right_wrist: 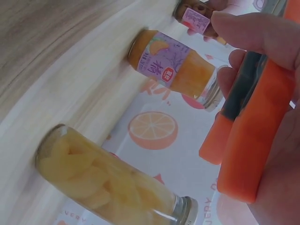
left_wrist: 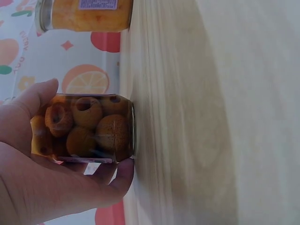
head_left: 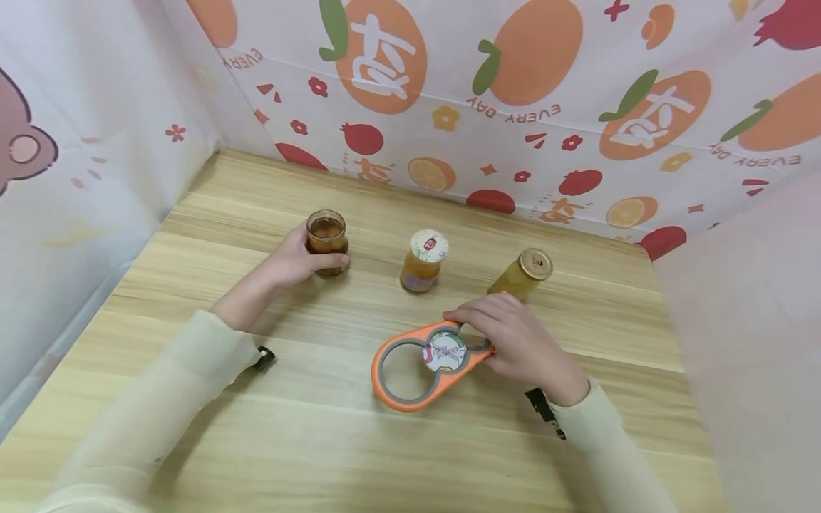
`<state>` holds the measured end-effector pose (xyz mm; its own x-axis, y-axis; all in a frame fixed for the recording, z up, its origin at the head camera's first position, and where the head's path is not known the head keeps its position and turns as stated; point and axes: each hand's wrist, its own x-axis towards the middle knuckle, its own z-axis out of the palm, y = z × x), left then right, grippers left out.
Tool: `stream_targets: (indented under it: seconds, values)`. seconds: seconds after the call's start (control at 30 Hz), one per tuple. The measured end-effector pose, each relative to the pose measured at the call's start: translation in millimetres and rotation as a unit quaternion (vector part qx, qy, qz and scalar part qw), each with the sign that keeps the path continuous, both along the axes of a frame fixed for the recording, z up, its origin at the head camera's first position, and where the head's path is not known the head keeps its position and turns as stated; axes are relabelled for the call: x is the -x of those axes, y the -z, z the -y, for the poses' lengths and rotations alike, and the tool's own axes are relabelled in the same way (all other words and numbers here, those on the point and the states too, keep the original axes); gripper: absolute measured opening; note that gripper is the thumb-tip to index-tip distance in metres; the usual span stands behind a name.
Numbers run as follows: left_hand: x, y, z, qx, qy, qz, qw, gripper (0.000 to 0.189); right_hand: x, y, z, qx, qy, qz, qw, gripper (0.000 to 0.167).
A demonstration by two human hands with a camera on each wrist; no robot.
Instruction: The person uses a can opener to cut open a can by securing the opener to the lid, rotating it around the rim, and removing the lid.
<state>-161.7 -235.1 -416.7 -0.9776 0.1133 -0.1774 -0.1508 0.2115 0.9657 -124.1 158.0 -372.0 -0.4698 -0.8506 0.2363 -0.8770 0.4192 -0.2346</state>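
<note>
My left hand [head_left: 288,265] holds a lidless glass jar [head_left: 327,246] upright on the table, thumb across its front. Round brown fruits with holes in them [left_wrist: 91,126] fill this jar in the left wrist view. Over the table, my right hand [head_left: 521,342] grips an orange and grey jar opener [head_left: 377,374] by its handles. A round printed lid [head_left: 444,352] sits in the opener's smaller ring, while the larger ring shows bare wood through it. In the right wrist view the opener's orange handle ends [right_wrist: 255,136] stick out from my palm.
Between my hands stands a closed jar of orange fruit [head_left: 420,273] with a printed lid. A taller jar of pale yellow fruit [head_left: 518,276], gold-lidded, stands just beyond my right hand. Patterned cloth [head_left: 442,92] hangs behind the wooden table [head_left: 308,427].
</note>
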Motion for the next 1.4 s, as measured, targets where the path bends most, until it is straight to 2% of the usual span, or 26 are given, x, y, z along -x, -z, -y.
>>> stream_targets:
  seconds: [0.33, 0.53, 0.63, 0.73, 0.8, 0.9, 0.97, 1.0, 1.07, 1.13, 1.17, 1.2, 1.23, 1.3, 1.4]
  values:
    - [4.7, -0.5, 4.2, -0.002, -0.014, 0.004, 0.9999, 0.073, 0.9, 1.5, 4, 0.003, -0.001, 0.002, 1.0, 0.063]
    - [3.8, 6.5, 7.5, -0.004, -0.016, -0.013, 0.9998, 0.081, 0.9, 4.5, 4, 0.007, -0.002, 0.003, 1.0, 0.063]
    - [2.6, 7.7, 9.0, 0.004, -0.02, -0.018, 0.9996, 0.096, 1.0, 4.9, 3, 0.002, 0.002, 0.005, 1.0, 0.063]
    - [-1.4, 4.1, 12.0, 0.016, -0.028, -0.016, 0.9994, 0.11, 0.7, 4.5, 3, 0.003, 0.006, 0.007, 1.0, 0.063]
    - [-7.1, -1.2, 13.3, 0.028, -0.039, -0.025, 0.9985, 0.112, -0.2, 3.6, 2, 0.006, 0.007, 0.01, 0.9999, 0.062]
    - [-18.1, -12.4, 9.4, 0.051, -0.069, -0.071, 0.9938, 0.107, -2.0, 1.5, 1, 0.015, 0.003, 0.016, 0.9998, 0.063]
    - [-26.0, -19.1, 3.7, 0.06, -0.115, -0.136, 0.9822, 0.096, -2.5, -0.2, 1, 0.023, -0.001, 0.019, 0.9996, 0.063]
    - [-29.3, -22.3, 0.0, 0.056, -0.142, -0.179, 0.972, 0.09, -2.5, -1.1, 1, 0.026, -0.002, 0.02, 0.9994, 0.063]
    - [-35.2, -28.8, -8.8, 0.031, -0.19, -0.27, 0.9434, 0.073, -1.9, -2.8, 2, 0.034, -0.004, 0.022, 0.9991, 0.063]
    - [-40.3, -34.5, -17.9, -0.02, -0.207, -0.353, 0.9122, 0.055, -0.8, -4.2, 3, 0.042, -0.002, 0.023, 0.9989, 0.062]
    - [-42.6, -36.8, -22.2, -0.051, -0.2, -0.381, 0.9011, 0.048, -0.3, -4.8, 4, 0.045, -0.001, 0.023, 0.9987, 0.062]
    - [-45.3, -38.6, -26.5, -0.081, -0.184, -0.396, 0.8959, 0.044, 0.1, -5.4, 4, 0.047, 0.001, 0.022, 0.9987, 0.062]
    - [-48.2, -39.7, -30.6, -0.108, -0.162, -0.401, 0.8951, 0.04, 0.4, -5.9, 5, 0.049, 0.0, 0.022, 0.9986, 0.062]
    - [-54.9, -39.6, -38.5, -0.146, -0.111, -0.389, 0.9026, 0.034, 0.6, -6.9, 6, 0.052, 0.0, 0.018, 0.9985, 0.063]
    - [-65.1, -35.5, -49.6, -0.142, -0.034, -0.345, 0.9272, 0.031, 0.5, -8.4, 9, 0.06, -0.005, 0.016, 0.998, 0.062]
